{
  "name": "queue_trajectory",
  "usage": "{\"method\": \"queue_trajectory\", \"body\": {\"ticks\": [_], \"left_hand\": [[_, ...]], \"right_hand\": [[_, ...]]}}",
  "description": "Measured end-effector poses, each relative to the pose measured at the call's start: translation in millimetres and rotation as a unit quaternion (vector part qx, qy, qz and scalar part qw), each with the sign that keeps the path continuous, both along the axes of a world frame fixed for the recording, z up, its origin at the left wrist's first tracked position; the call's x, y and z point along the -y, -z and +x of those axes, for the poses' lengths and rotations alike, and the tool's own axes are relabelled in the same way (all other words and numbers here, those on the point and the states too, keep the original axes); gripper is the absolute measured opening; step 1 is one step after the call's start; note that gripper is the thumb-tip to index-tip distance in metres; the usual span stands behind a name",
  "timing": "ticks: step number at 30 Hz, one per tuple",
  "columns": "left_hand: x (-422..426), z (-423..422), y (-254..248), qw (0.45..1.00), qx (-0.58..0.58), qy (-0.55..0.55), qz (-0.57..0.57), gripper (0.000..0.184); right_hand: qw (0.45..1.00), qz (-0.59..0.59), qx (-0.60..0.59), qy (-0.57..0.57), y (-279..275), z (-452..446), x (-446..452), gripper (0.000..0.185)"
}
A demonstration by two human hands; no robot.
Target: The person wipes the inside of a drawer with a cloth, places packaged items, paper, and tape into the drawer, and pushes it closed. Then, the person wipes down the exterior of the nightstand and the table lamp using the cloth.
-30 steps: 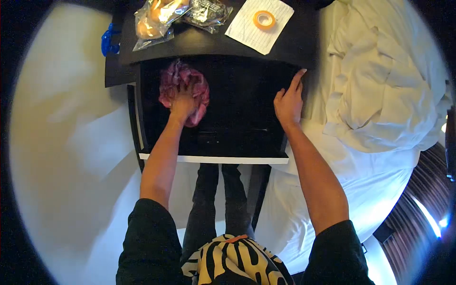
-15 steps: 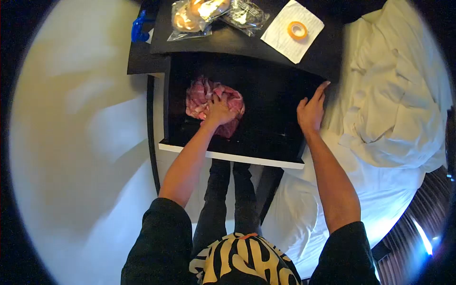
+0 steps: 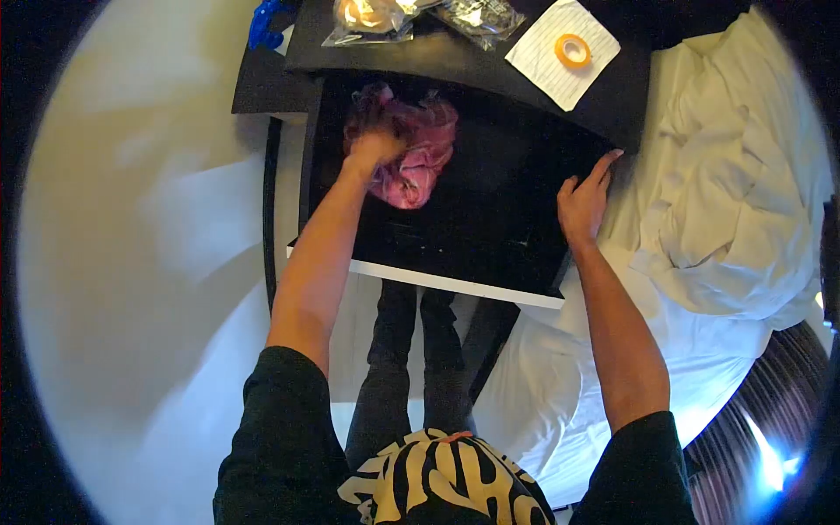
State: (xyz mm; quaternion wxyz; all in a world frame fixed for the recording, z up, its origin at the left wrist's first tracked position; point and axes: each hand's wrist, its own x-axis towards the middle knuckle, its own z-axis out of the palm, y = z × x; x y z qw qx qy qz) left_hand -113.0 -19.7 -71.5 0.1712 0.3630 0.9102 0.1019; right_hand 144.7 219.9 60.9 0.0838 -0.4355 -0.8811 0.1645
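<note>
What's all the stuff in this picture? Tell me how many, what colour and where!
Pink bundle: 1, pink, in the drawer
Drawer: 1, black with white front edge, pulled out
Desk: 1, black, behind the drawer
Clear bags: 2, tan and dark contents, on the desk
Lined sheet: 1, white, on the desk
Tape roll: 1, orange, on the sheet
Blue thing: 1, blue, far left, unclear
Bed: 1, white, right
Blanket: 1, cream, on the bed
Left hand: 1, fingers blurred, at the bundle
Right hand: 1, fingers spread, by the drawer's right side
Legs: 2, dark trousers, below the drawer
</note>
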Motion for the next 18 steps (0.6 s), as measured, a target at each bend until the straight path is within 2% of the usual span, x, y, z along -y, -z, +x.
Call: {"method": "queue_trajectory", "body": {"ticks": [2,5,6,9,10,13,18], "left_hand": [[-2.5,-10.4,-7.0,1.000,0.012,-0.012,-0.003,0.067],[1.3,-13.5,-7.0,0.994,-0.105,0.038,0.013,0.045],[3.0,-14.1,-12.0,0.994,-0.105,0.040,0.009,0.045],[1.6,-14.6,-27.1,0.987,-0.007,0.057,-0.147,0.034],[0.5,-12.2,-31.5,0.987,-0.007,0.059,-0.149,0.034],[-3.8,-7.8,-37.3,0.955,-0.022,0.166,-0.245,0.034],[1.8,1.7,-28.7,0.938,0.040,0.130,-0.318,0.038]], "right_hand": [[1.000,-0.021,0.007,0.013,-2.0,-1.4,1.4,0.084],[1.000,-0.029,0.006,0.011,-3.8,-1.0,2.1,0.084],[0.999,-0.031,0.005,0.011,-3.7,-1.3,2.3,0.084],[0.999,-0.033,0.009,0.012,-3.2,-1.8,1.0,0.085],[0.999,-0.034,0.013,0.012,-2.0,-0.6,1.9,0.085],[1.000,-0.023,0.007,0.006,3.8,2.3,0.4,0.086],[0.999,0.018,-0.027,-0.020,11.6,4.7,-2.6,0.086]]}}
